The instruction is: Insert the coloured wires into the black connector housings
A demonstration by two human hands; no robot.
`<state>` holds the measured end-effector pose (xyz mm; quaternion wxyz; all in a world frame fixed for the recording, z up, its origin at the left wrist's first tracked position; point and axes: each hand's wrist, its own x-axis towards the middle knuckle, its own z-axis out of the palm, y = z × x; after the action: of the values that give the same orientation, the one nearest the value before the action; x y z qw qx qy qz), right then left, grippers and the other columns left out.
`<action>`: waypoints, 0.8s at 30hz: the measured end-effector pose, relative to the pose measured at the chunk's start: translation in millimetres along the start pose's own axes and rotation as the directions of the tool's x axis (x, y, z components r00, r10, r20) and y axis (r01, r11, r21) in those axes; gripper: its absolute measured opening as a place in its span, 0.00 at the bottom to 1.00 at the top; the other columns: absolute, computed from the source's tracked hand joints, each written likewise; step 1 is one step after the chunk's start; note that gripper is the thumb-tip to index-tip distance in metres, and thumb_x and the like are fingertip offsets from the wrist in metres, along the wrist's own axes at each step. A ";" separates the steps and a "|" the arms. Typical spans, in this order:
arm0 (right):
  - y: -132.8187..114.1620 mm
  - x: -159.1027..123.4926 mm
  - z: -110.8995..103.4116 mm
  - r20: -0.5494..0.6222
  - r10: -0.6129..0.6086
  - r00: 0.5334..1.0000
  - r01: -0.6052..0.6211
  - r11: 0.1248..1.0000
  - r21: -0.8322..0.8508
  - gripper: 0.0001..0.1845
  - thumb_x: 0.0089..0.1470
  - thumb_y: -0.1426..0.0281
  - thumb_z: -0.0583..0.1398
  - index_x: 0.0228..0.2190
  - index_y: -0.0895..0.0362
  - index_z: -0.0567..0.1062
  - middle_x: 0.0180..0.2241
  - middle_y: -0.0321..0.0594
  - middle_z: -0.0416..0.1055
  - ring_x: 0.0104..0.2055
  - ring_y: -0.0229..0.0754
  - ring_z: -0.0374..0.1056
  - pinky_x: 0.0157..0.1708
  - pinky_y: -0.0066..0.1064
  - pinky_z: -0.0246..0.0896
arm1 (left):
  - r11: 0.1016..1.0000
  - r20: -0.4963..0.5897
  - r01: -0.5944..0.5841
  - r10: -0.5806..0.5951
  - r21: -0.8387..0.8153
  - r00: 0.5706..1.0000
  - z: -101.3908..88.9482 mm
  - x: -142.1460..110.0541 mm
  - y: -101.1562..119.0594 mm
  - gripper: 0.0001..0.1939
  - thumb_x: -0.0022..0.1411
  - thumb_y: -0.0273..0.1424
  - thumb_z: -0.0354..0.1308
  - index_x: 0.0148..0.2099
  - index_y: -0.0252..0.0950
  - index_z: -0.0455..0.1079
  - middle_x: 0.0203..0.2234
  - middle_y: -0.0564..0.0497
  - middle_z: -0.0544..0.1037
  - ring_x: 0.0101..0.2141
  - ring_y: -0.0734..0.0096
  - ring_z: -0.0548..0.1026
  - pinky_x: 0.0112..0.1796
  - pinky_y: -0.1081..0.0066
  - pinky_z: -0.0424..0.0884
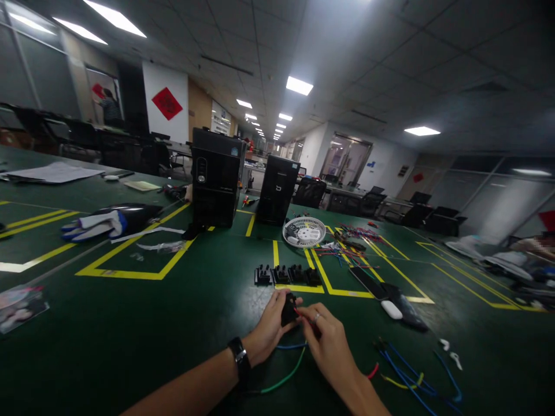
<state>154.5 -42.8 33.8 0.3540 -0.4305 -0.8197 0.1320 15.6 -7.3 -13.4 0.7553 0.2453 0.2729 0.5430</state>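
We take clock directions from the black part between the hands. We work at a green table (130, 329) marked with yellow tape. On it, two black computer cases stand upright: the larger case (214, 196) at 11 o'clock and the smaller case (275, 190) at 12 o'clock. We find a white basket (312, 234) between 12 and 1 o'clock and a glove (93, 224) at 10 o'clock. Our left hand (272, 318), with a watch (240, 358) at its wrist, is closed around the black part (288, 312). Our right hand (327, 335) has its fingertips pinched together on a red wire (297, 312) at the near right side of that part. We see a phone (367, 283) lying between 2 and 3 o'clock, a row of similar black parts (281, 275) just ahead at 12, and a white earphone case (391, 310) at 3. We note loose blue wires (405, 370) at 4 o'clock and a green wire (291, 375) curving at 6.
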 end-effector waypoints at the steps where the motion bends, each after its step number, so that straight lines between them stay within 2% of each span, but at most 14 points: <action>1: 0.1 -0.8 0.7 0.007 -0.003 1.000 0.003 1.000 -0.007 0.15 0.59 0.76 0.52 0.45 0.55 0.73 0.38 0.44 0.70 0.40 0.43 0.69 0.40 0.34 0.66 | 1.000 -0.009 0.017 -0.017 -0.006 1.000 0.6 -0.1 0.6 0.15 0.65 0.43 0.49 0.49 0.39 0.58 0.44 0.43 0.75 0.44 0.65 0.75 0.46 0.60 0.69; 5: 2.2 -3.5 4.3 0.020 -0.018 1.000 0.018 0.999 -0.045 0.18 0.60 0.77 0.52 0.49 0.54 0.71 0.40 0.44 0.69 0.41 0.43 0.69 0.41 0.34 0.67 | 0.999 -0.001 0.035 -0.035 0.007 0.999 2.3 -2.1 2.0 0.15 0.62 0.40 0.54 0.47 0.39 0.60 0.47 0.42 0.73 0.46 0.64 0.74 0.47 0.61 0.68; 8: 3.9 -5.2 4.4 0.055 -0.027 0.998 0.031 0.997 -0.067 0.18 0.60 0.76 0.52 0.49 0.53 0.71 0.39 0.44 0.68 0.39 0.42 0.69 0.39 0.33 0.68 | 0.995 0.015 -0.024 0.023 0.101 1.000 3.6 -5.3 2.1 0.21 0.57 0.37 0.61 0.50 0.40 0.59 0.51 0.42 0.69 0.49 0.63 0.72 0.47 0.61 0.69; 10: 3.5 -6.3 3.2 0.085 -0.033 0.996 0.039 0.997 -0.072 0.18 0.60 0.76 0.51 0.50 0.53 0.71 0.39 0.44 0.67 0.39 0.42 0.68 0.38 0.33 0.68 | 0.976 0.012 -0.077 0.076 0.204 0.997 4.7 -7.1 2.2 0.24 0.56 0.37 0.61 0.52 0.41 0.57 0.51 0.42 0.69 0.48 0.62 0.72 0.45 0.62 0.70; 16: -1.4 -8.9 2.4 0.088 -0.034 0.996 0.038 0.998 -0.047 0.18 0.60 0.76 0.51 0.50 0.53 0.70 0.39 0.43 0.67 0.39 0.42 0.68 0.39 0.34 0.66 | 0.827 0.056 -0.269 0.278 0.494 0.959 5.1 -8.5 2.0 0.20 0.60 0.38 0.55 0.52 0.39 0.57 0.47 0.43 0.71 0.39 0.67 0.74 0.37 0.68 0.73; 21: -0.9 -11.7 5.2 0.060 -0.033 0.998 0.032 0.999 0.005 0.17 0.59 0.77 0.53 0.48 0.53 0.71 0.37 0.42 0.69 0.37 0.41 0.68 0.36 0.32 0.65 | 0.770 0.102 -0.274 0.264 0.576 0.959 4.4 -8.3 1.9 0.17 0.61 0.39 0.52 0.50 0.40 0.59 0.46 0.46 0.71 0.27 0.74 0.73 0.21 0.75 0.68; 22: -0.5 -12.3 5.4 0.044 -0.028 0.999 0.027 1.000 0.015 0.17 0.59 0.77 0.53 0.47 0.54 0.71 0.36 0.41 0.69 0.36 0.41 0.68 0.36 0.31 0.65 | 0.757 0.115 -0.284 0.269 0.588 0.956 4.8 -8.3 3.2 0.16 0.61 0.39 0.52 0.49 0.39 0.60 0.45 0.46 0.71 0.27 0.74 0.73 0.22 0.75 0.69; 24: 0.2 -13.4 5.3 0.013 -0.008 1.000 0.008 0.999 0.033 0.15 0.59 0.76 0.53 0.46 0.54 0.72 0.36 0.41 0.70 0.34 0.40 0.68 0.35 0.31 0.64 | 0.709 0.149 -0.342 0.321 0.616 0.935 6.0 -8.5 7.5 0.14 0.60 0.37 0.54 0.47 0.38 0.63 0.44 0.46 0.72 0.33 0.70 0.74 0.30 0.72 0.71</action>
<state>156.1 -52.9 23.6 0.3563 -0.4205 -0.8214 0.1470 12.2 -13.7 -2.7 0.5225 0.5382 0.3791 0.5418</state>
